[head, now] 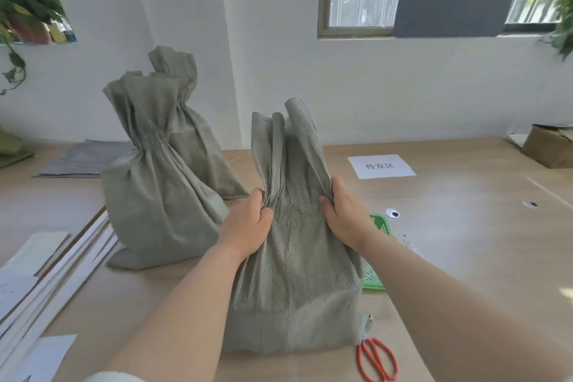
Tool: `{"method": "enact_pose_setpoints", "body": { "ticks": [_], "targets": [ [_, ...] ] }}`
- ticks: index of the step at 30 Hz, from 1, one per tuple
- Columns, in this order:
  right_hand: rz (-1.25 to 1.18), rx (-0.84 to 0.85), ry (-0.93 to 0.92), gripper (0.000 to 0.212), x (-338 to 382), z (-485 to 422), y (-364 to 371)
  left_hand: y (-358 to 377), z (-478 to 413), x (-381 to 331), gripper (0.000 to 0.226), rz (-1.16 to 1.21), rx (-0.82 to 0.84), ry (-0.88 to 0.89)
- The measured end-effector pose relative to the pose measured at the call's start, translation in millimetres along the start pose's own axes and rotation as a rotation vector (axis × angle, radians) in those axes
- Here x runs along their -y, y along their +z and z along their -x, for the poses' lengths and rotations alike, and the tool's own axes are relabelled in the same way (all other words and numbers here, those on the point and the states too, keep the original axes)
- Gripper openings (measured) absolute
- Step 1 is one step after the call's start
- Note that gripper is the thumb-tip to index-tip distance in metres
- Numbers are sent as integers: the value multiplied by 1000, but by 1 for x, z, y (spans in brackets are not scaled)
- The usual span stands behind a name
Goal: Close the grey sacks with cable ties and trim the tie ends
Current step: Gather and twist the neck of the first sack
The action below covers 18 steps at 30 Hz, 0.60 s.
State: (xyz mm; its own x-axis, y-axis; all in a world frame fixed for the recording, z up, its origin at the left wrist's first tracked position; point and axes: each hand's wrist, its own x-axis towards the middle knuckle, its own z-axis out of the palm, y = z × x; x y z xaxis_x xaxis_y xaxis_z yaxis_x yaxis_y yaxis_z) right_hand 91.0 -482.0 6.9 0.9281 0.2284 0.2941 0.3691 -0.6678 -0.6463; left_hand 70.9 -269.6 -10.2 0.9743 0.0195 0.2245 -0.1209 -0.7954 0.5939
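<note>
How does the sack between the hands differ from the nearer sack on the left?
The held sack is only partly gathered at the neck, top loose; the left sack is cinched tight, top fanned. The left hand and right hand grip the held sack; the left sack stands untouched. Both are grey, upright on the table.

Matt woven grey sack (297, 273); smooth wooden table (465, 242).

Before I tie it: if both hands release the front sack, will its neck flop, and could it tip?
The front sack pleats under the left hand and right hand, so its neck probably flops open. Its broad, filled base sits flat, so tipping seems unlikely. Coarse weave likely grips.
</note>
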Motion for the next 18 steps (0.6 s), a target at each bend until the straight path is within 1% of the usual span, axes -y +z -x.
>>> {"method": "enact_pose_setpoints", "body": {
  "ticks": [3, 5, 6, 9, 10, 13, 14, 15, 18],
  "targets": [
    [-84, -10, 43, 15, -11, 0, 1, 9, -2, -7, 22, 45, -20, -77],
    [-127, -18, 60, 16, -11, -2, 1, 11, -9, -11, 13, 84, -13, -82],
    [-143, -16, 70, 16, -11, -4, 2, 11, -14, -14, 16, 114, 4, -72],
    [-204, -6, 114, 16, -12, -9, 8, 10, -29, -28, 44, 166, 82, -35],
    [-269, 1, 143, 17, -11, -10, 9, 11, -34, -31, 53, 179, 107, -25],
    [-594, 85, 252, 30, 1, -17, 7, 21, -47, -35, 75, 244, 203, -9],
    [-688, 138, 282, 32, 7, -18, 5, 26, -51, -33, 77, 278, 212, 8],
    [-744, 183, 305, 32, 11, -20, 5, 31, -54, -32, 74, 315, 208, 30],
    [-793, 240, 313, 33, 15, -27, 8, 40, -58, -30, 64, 440, 161, 97]
  ]
}}
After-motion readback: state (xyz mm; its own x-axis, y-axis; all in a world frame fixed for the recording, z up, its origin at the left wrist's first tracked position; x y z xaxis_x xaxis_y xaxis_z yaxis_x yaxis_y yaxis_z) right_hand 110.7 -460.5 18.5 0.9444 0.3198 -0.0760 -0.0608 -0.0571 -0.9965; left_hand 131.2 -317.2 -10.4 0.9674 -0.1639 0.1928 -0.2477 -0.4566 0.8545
